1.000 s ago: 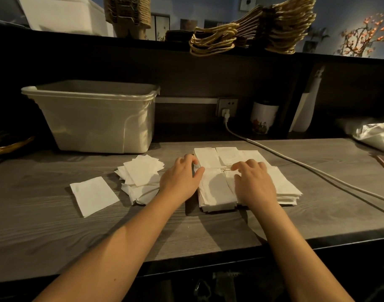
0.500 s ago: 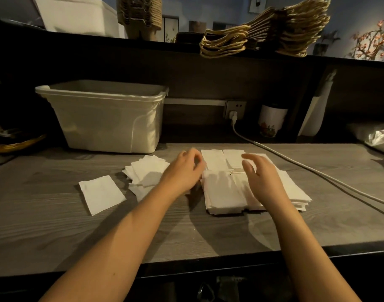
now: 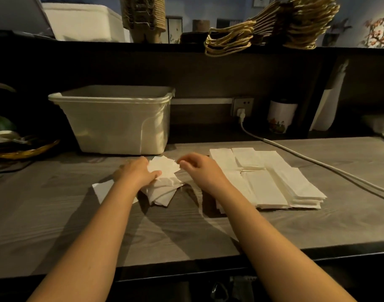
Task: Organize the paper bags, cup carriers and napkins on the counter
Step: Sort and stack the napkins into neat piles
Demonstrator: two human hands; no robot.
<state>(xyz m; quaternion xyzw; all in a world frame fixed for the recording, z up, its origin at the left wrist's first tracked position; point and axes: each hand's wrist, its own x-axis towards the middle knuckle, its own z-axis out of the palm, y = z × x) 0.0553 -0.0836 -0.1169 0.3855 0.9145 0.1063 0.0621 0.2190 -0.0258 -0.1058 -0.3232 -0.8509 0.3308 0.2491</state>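
Dim counter area, grey wood-grain countertop [image 3: 186, 232] with a dark back wall and a raised shelf [image 3: 121, 45] above it. On my view the loose pile of white napkins [image 3: 162, 184] sits mid-counter, just in front of the translucent plastic bin [image 3: 112, 120]. My left hand [image 3: 136, 173] lies flat on the left part of that pile, fingers spread, thumb pressing the paper, not gripping anything. My right hand [image 3: 199, 168] hovers at the pile's right edge, fingers loosely curled toward the top napkin's corner; can't tell if they touch it, nothing held. One single napkin [image 3: 103, 189] lies flat left of the pile, partly under my left forearm. Right of my hands is the tidy stack of folded napkins [image 3: 271, 182], several rows side by side, apart from the loose pile. A white power cable [image 3: 313, 162] runs from the wall socket [image 3: 242, 105] across the counter behind that stack. A printed cup [image 3: 280, 116] stands by the back wall. Up on the shelf: paper bags with twisted handles [image 3: 271, 27] lying in a leaning heap, a stack of pulp cup carriers [image 3: 143, 16], and a white box [image 3: 84, 22]. Far left, a gold-rimmed dish [image 3: 23, 149], contents unclear.
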